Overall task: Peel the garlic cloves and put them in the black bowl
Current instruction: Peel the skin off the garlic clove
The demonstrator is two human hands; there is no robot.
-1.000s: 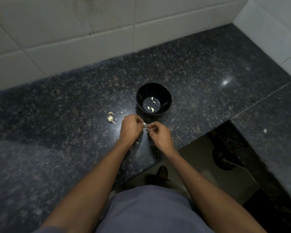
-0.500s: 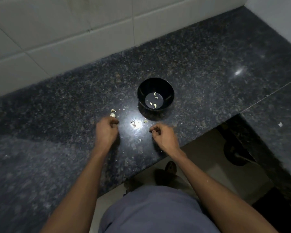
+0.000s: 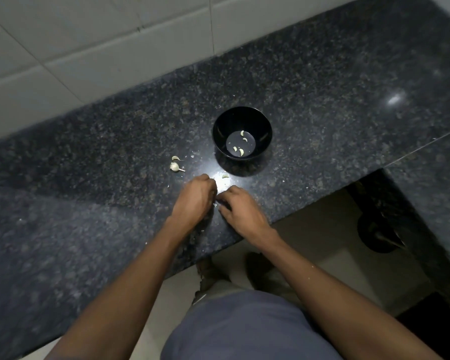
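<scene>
L hand (image 3: 196, 201) & R hand (image 3: 238, 207) pinch clove (image 3: 215, 204) btwn them.

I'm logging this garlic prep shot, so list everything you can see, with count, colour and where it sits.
black bowl: one, black, on the counter beyond the hands.
peeled cloves: four pale pieces, on the bowl's bottom.
loose clove: one, pale, on the counter between bowl and hands.
garlic pieces: two, whitish, on the counter left of the bowl.
counter: one, dark speckled stone, with small pale skin flecks.
wall tiles: off-white, behind the counter.
left hand: one, fingers curled, meeting the right hand.
right hand: one, fingers curled; a small pale bit shows between the hands.
</scene>
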